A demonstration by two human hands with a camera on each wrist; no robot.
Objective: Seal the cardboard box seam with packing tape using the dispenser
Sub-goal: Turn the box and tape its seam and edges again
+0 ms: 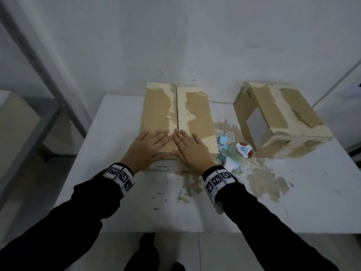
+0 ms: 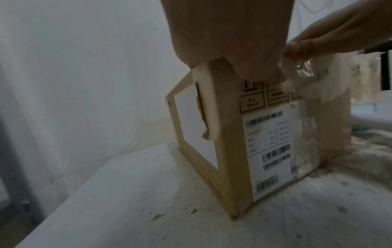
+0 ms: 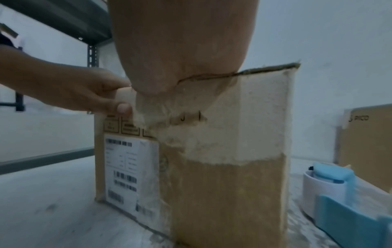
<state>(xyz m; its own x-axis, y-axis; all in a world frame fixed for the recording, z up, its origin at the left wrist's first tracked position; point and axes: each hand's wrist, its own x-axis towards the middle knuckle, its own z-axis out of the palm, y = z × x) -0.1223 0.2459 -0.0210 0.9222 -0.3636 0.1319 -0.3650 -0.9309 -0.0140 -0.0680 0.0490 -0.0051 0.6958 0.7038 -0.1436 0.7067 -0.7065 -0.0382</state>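
The cardboard box [image 1: 176,118] stands on the white surface [image 1: 121,192], its far end near the wall, with its top seam [image 1: 177,108] running from near to far between two closed flaps. The left hand [image 1: 148,148] lies flat on the near end of the left flap, fingers straight. The right hand [image 1: 188,150] lies flat on the right flap beside it, fingers straight, with the thumb reaching over the near edge; neither hand grips anything. The tape dispenser [image 1: 232,153], blue and white with a clear roll, rests on the surface just right of the box. A second box [image 1: 281,118] lies on its side farther right.
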